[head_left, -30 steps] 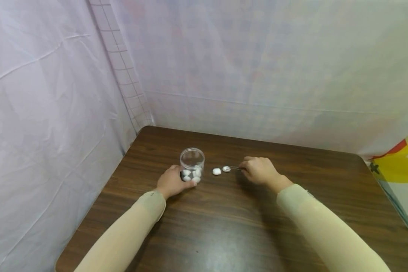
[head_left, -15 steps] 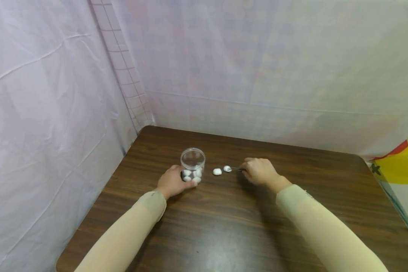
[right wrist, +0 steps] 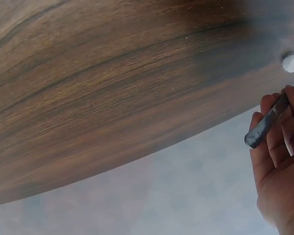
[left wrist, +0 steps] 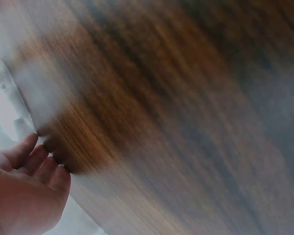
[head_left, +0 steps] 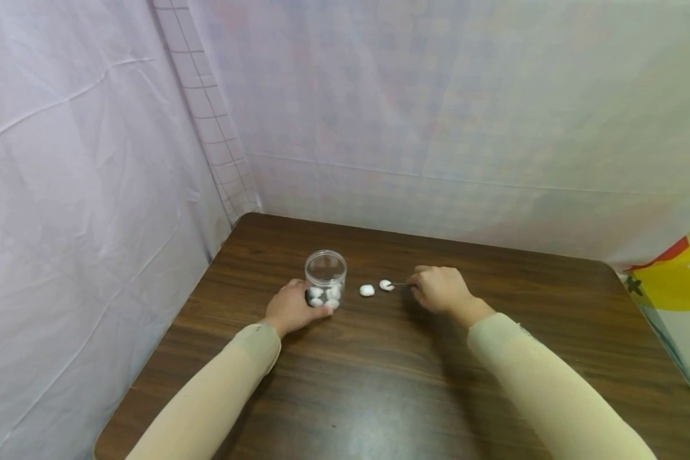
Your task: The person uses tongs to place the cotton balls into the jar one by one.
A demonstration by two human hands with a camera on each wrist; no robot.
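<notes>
My left hand (head_left: 293,308) grips a clear jar (head_left: 325,267) low on its side, thumb across the front. Several white cotton balls (head_left: 333,304) lie in the bottom of the jar, which has no lid on. In my right hand (head_left: 439,289) is a pair of metal tweezers (right wrist: 267,122), pinched between fingers and thumb. Their tips are at a cotton ball (head_left: 386,285) on the table, which looks dented there. Whether the tips pinch it firmly is too small to tell. A second cotton ball (head_left: 367,291) lies between that one and the jar.
The brown wood-grain table (head_left: 345,383) has rounded far corners. Pale cloth hangs behind it (head_left: 437,128) and along the left side. A yellow and red patterned panel (head_left: 681,275) stands beyond the right edge.
The tweezers' tips showed apart over the cotton ball half a second ago and now look closer together. That ball has shifted very slightly right. The left hand and jar have stayed put.
</notes>
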